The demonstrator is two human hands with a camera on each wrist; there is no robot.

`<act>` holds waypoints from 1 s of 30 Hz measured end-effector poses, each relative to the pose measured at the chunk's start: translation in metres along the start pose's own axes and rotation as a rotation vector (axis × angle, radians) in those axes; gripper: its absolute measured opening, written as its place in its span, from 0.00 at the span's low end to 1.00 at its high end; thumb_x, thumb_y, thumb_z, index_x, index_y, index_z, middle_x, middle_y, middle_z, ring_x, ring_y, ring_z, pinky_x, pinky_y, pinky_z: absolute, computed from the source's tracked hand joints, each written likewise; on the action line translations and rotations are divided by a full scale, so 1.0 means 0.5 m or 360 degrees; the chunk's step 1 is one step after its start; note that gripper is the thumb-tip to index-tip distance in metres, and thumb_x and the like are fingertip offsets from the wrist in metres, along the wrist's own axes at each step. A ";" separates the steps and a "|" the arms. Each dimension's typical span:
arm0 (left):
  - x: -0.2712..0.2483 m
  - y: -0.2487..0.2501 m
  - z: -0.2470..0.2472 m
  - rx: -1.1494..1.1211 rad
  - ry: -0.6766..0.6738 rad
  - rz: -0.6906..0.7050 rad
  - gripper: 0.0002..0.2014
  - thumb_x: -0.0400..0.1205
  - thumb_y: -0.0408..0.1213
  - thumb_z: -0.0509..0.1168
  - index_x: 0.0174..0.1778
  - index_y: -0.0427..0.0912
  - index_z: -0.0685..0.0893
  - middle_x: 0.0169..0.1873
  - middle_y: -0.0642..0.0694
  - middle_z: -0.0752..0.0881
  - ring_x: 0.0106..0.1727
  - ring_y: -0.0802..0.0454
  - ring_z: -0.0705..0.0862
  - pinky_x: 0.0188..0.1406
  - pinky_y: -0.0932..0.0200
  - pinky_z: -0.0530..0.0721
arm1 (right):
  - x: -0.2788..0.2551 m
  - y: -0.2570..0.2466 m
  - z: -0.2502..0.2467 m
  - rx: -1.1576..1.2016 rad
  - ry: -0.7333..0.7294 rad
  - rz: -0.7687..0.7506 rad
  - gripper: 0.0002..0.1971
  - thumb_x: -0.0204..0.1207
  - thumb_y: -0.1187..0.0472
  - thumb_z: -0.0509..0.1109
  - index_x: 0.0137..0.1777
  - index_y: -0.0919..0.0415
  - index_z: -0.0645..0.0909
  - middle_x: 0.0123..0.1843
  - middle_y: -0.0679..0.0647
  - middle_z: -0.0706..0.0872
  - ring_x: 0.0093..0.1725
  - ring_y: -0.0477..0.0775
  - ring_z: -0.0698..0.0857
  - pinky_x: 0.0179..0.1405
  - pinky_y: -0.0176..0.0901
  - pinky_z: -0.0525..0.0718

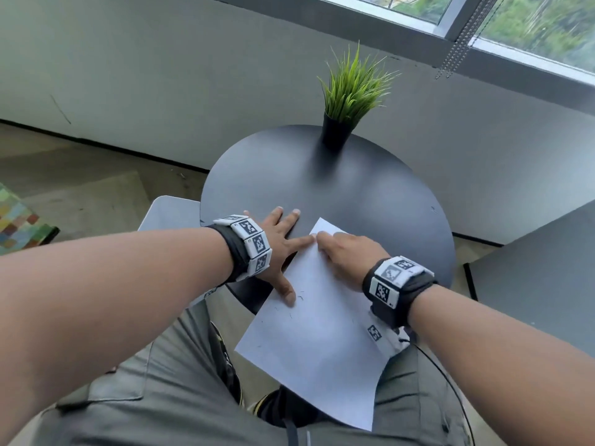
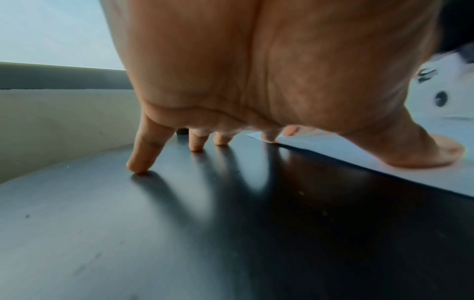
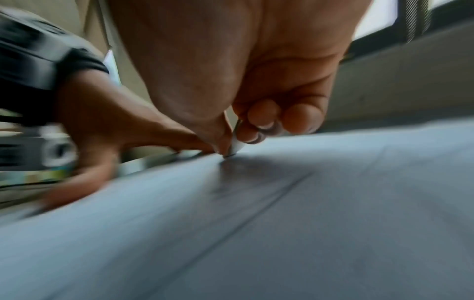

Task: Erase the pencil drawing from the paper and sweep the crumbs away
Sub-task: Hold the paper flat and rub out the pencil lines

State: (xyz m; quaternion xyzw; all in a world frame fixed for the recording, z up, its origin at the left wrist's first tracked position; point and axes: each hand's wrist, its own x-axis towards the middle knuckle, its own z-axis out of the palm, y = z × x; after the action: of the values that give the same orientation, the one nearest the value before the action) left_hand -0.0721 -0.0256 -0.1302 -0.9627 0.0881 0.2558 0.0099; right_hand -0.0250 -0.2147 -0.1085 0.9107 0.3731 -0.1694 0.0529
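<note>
Fingers [image 3: 264, 119] of R hand [image 1: 349, 252] pinch 1 eraser [image 3: 236, 147] on 1 paper [image 1: 322, 333].

Rnd blk table [image 1: 370, 194] w/ paper [image 1: 322, 333], plant pot [image 1: 335, 133]

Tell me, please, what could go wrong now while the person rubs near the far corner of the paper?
The paper hangs far over the table edge onto the lap; only the left hand pins it, so it may slide or crease. The right hand rubs the eraser near the far corner, which could fold. Crumbs may fall onto the trousers.
</note>
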 end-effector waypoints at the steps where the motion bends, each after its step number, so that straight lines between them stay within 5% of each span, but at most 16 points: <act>1: 0.001 0.000 -0.002 0.0009 0.0000 -0.0001 0.70 0.48 0.88 0.63 0.81 0.74 0.31 0.87 0.47 0.31 0.87 0.36 0.36 0.69 0.12 0.59 | 0.012 0.018 -0.008 0.0038 0.0018 0.0064 0.04 0.83 0.58 0.55 0.54 0.50 0.64 0.50 0.57 0.78 0.50 0.67 0.84 0.44 0.54 0.82; 7: 0.002 0.005 -0.009 0.0076 -0.0043 -0.0017 0.71 0.50 0.87 0.65 0.83 0.70 0.30 0.87 0.45 0.30 0.87 0.32 0.37 0.70 0.13 0.61 | -0.057 -0.036 0.041 0.0001 -0.0198 -0.0480 0.09 0.82 0.60 0.59 0.60 0.53 0.67 0.50 0.52 0.76 0.46 0.65 0.82 0.43 0.60 0.83; 11: 0.000 0.013 -0.019 0.0075 -0.0048 0.0001 0.70 0.56 0.82 0.70 0.85 0.67 0.33 0.87 0.42 0.32 0.87 0.31 0.38 0.73 0.19 0.61 | -0.001 0.013 0.023 0.0084 0.0038 -0.0156 0.15 0.85 0.57 0.54 0.71 0.53 0.66 0.57 0.56 0.79 0.54 0.65 0.83 0.50 0.57 0.82; 15: -0.005 0.015 -0.019 0.0103 -0.0087 -0.0028 0.71 0.55 0.83 0.70 0.84 0.68 0.31 0.87 0.43 0.30 0.87 0.31 0.36 0.74 0.18 0.59 | -0.052 -0.040 0.057 0.0114 -0.0118 -0.0517 0.08 0.83 0.60 0.58 0.60 0.53 0.68 0.50 0.53 0.77 0.47 0.65 0.81 0.44 0.58 0.81; 20: -0.005 0.017 -0.031 0.0101 -0.0111 -0.0018 0.69 0.57 0.80 0.72 0.84 0.69 0.33 0.87 0.42 0.31 0.87 0.31 0.36 0.72 0.18 0.62 | 0.007 0.019 0.034 0.0149 0.0089 -0.0151 0.16 0.86 0.56 0.54 0.72 0.53 0.66 0.57 0.55 0.80 0.54 0.64 0.83 0.51 0.55 0.81; 24: -0.014 0.017 -0.038 0.0155 -0.0170 -0.0010 0.69 0.57 0.79 0.73 0.82 0.73 0.31 0.86 0.41 0.29 0.87 0.30 0.35 0.73 0.18 0.62 | -0.061 -0.050 0.064 0.0052 -0.0122 -0.0545 0.10 0.81 0.63 0.60 0.61 0.54 0.69 0.50 0.54 0.78 0.45 0.64 0.82 0.42 0.57 0.83; 28: -0.012 0.021 -0.043 0.0148 -0.0175 -0.0012 0.69 0.57 0.78 0.75 0.83 0.73 0.32 0.86 0.41 0.29 0.86 0.31 0.35 0.72 0.17 0.63 | -0.009 0.015 0.032 0.0087 0.0109 -0.0127 0.15 0.84 0.60 0.55 0.67 0.44 0.64 0.56 0.54 0.81 0.51 0.65 0.84 0.46 0.54 0.82; 30: -0.015 0.021 -0.041 0.0154 -0.0185 -0.0019 0.69 0.57 0.78 0.75 0.83 0.73 0.32 0.86 0.42 0.29 0.86 0.30 0.34 0.72 0.17 0.62 | -0.017 -0.011 0.035 -0.0004 0.0076 -0.0199 0.18 0.82 0.63 0.56 0.70 0.49 0.65 0.56 0.56 0.81 0.51 0.65 0.84 0.45 0.52 0.81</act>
State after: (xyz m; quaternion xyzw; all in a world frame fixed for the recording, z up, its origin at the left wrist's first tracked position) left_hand -0.0704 -0.0361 -0.1084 -0.9451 0.0938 0.3067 0.0630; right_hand -0.0391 -0.2204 -0.1216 0.8893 0.4305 -0.1502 0.0344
